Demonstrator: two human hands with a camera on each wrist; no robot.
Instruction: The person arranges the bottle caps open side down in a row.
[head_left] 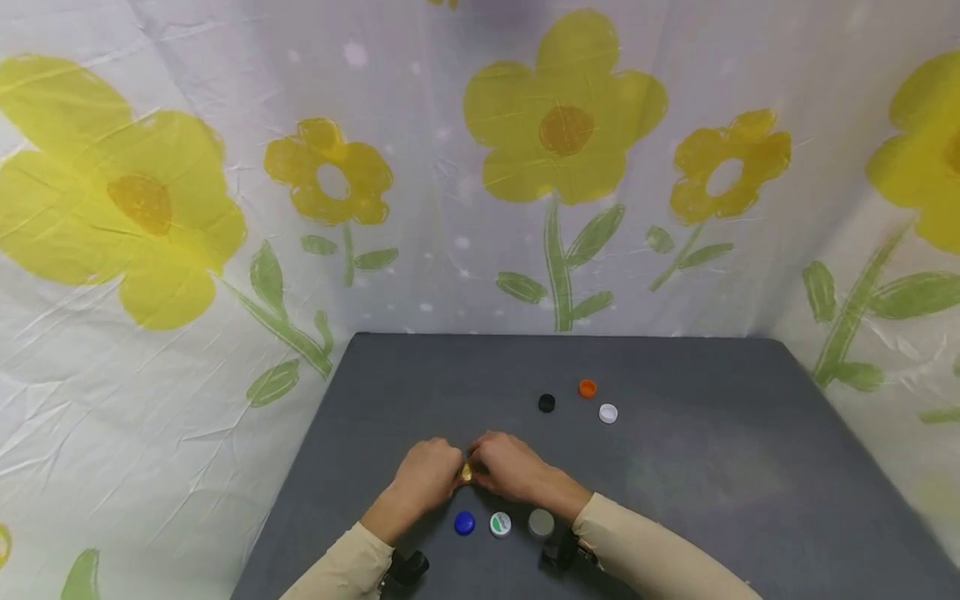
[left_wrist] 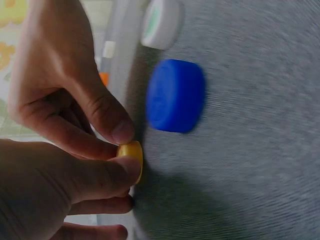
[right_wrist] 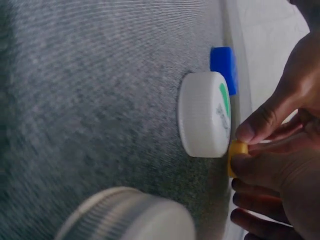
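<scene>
Both hands meet at a small yellow bottle cap (head_left: 467, 473). My left hand (head_left: 429, 475) pinches it between thumb and fingers from one side. From the other side, my right hand (head_left: 513, 467) pinches it too; in the left wrist view the right hand's thumb presses at the edge of the cap. Much of the yellow cap is hidden by the fingertips. Close to the hands, on the near side, a blue cap (head_left: 464, 523), a white cap with a green mark (head_left: 500, 524) and a larger grey cap (head_left: 541, 524) lie in a row.
Farther back on the dark grey tabletop (head_left: 675, 483) lie a black cap (head_left: 547, 403), an orange cap (head_left: 587, 388) and a small white cap (head_left: 608, 413). A white sheet (head_left: 420, 267) printed with yellow flowers hangs around the table's back and sides.
</scene>
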